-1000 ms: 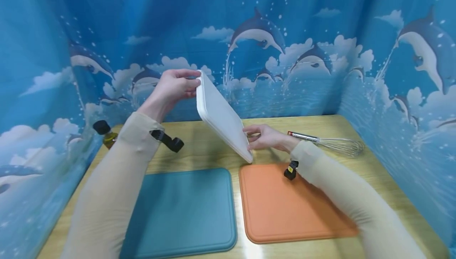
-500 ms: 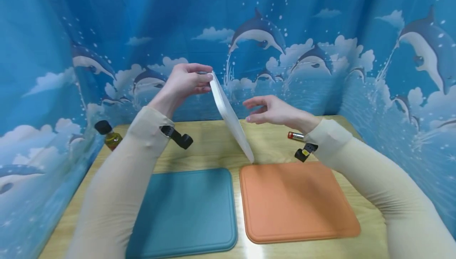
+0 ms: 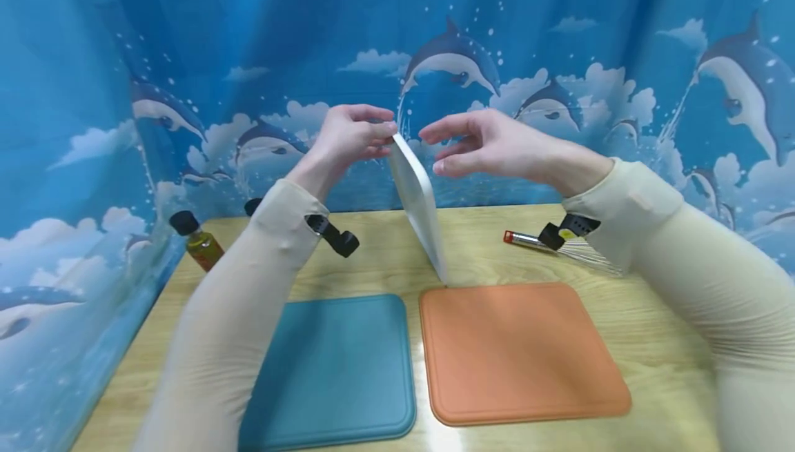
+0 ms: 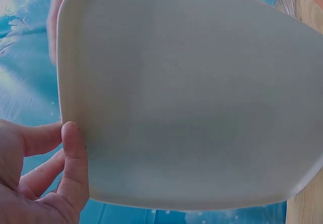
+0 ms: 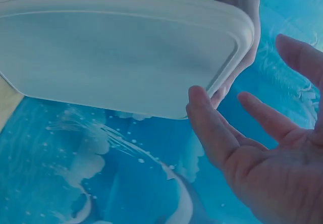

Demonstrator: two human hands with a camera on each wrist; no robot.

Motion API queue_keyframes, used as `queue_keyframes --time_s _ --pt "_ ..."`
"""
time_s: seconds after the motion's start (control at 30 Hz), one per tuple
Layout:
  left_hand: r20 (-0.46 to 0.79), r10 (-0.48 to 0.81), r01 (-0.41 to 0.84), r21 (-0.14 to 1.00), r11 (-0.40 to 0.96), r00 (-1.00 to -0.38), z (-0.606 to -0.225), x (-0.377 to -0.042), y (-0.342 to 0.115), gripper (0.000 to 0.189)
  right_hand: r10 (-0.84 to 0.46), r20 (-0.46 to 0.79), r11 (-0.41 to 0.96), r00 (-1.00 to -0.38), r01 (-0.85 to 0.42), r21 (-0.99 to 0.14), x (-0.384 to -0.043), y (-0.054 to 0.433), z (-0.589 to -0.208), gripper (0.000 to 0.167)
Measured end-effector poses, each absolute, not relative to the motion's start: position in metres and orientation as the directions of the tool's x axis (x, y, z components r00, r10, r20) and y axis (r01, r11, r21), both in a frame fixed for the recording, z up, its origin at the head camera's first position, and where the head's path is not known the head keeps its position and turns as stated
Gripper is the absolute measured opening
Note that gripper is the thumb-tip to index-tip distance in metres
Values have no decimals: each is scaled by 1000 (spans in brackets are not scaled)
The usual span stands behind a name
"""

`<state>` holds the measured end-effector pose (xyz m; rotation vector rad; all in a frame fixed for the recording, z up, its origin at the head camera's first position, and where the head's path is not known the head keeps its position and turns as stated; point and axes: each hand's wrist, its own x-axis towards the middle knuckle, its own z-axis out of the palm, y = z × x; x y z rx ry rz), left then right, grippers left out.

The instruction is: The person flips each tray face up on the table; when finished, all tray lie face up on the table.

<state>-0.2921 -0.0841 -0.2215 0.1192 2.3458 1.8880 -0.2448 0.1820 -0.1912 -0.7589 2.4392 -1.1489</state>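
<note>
A white cutting board (image 3: pixel 415 193) with rounded corners stands steeply tilted, its lower end at the table just behind the other boards. My left hand (image 3: pixel 348 138) pinches its raised upper edge between thumb and fingers. In the left wrist view, the thumb lies on the broad face of the white board (image 4: pixel 192 98). My right hand (image 3: pixel 491 143) is raised to the right of the board's top, its fingers spread and relaxed, holding nothing. The right wrist view shows the right hand's fingertips (image 5: pixel 199 97) near the board's rimmed corner.
A teal cutting board (image 3: pixel 341 369) lies front left, an orange one (image 3: pixel 528 355) front right. Behind the orange board is a wire whisk (image 3: pixel 528 240), partly covered by the right wrist. A black-capped oil bottle (image 3: pixel 203 250) stands at left, with another black cap (image 3: pixel 252 206) beyond the forearm.
My right hand has let go of the white board's lower side and risen toward its top. My left hand has shifted right, swinging the board more edge-on and upright.
</note>
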Motion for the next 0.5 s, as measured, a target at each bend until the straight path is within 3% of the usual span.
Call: queue_keyframes --time_s 0.27,0.5 --pt "-20 181 14 983 183 -983 -220 -291 -71 37 -601 -162 620 -783 -329 -712 -245 163 -170 55" --pt "17 188 48 986 161 -982 -224 -292 -65 36 -577 -258 742 -775 -365 -563 -259 149 -165 51"
